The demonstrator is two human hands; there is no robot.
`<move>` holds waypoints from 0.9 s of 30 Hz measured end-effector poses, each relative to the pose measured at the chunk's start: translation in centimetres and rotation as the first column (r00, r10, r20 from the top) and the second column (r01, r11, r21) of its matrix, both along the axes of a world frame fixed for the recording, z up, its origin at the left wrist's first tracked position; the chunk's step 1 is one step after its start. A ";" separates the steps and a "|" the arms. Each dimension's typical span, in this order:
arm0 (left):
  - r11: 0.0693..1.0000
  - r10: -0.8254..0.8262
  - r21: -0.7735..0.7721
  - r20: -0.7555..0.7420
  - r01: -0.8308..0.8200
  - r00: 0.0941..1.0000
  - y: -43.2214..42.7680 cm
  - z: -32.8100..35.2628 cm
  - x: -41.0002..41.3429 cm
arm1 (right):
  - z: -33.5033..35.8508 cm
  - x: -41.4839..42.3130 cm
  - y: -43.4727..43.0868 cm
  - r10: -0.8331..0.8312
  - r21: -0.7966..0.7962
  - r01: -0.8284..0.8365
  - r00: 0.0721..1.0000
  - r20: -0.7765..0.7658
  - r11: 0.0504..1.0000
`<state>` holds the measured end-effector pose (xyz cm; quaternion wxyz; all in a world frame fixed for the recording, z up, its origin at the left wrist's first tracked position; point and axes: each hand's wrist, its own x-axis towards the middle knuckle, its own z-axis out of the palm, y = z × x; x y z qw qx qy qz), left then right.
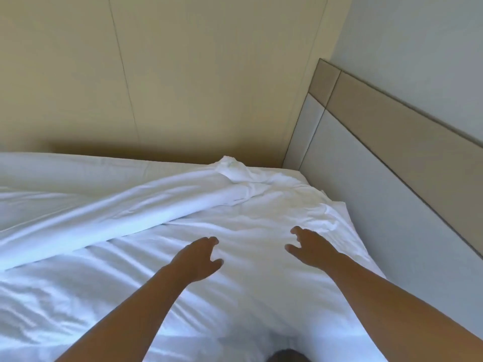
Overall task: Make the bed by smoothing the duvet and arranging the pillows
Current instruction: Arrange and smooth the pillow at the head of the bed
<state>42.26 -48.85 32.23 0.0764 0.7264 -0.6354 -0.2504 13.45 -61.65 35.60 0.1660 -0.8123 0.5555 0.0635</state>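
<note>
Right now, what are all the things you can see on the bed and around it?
duvet: one, white, spread over the bed, wrinkled
bunched fold: one, white, slanting across the duvet up to the far corner
headboard: one, beige band over pale grey panels, along the right
wall panels: cream, behind the bed's far edge
wall: one, pale grey, above the headboard
dark thing: one, at the bottom edge; too little shows to tell what it is
left hand: one, bare, over the duvet, fingers loosely curled, holding nothing
right hand: one, bare, over the duvet nearer the headboard, fingers loosely curled, holding nothing
</note>
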 end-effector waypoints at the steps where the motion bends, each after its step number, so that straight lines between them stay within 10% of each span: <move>1: 0.999 0.032 0.002 0.003 -0.032 0.999 -1.5 -0.3 0.2 | -0.6 0.3 -2.7 0.025 -0.006 -0.025 1.000 0.010 1.000; 12: 0.973 0.198 0.112 0.052 -0.202 0.979 -26.8 -9.7 -1.4 | -20.0 -6.0 -27.5 0.025 -0.128 -0.054 0.977 -0.214 0.990; 20: 0.929 0.364 -0.100 0.070 -0.357 0.929 -49.2 -21.5 3.5 | -41.1 -7.3 -33.3 0.022 -0.345 0.061 0.972 0.233 0.937; 23: 0.735 0.636 -0.128 -0.210 -0.666 0.742 -56.3 -22.3 5.7 | -43.6 -7.4 -34.4 0.049 -0.384 0.093 0.937 0.345 0.919; 27: 0.414 0.751 0.199 -0.627 -0.888 0.209 -60.5 -22.5 5.6 | -43.7 -7.5 -34.8 0.077 -0.358 0.093 0.898 0.433 0.929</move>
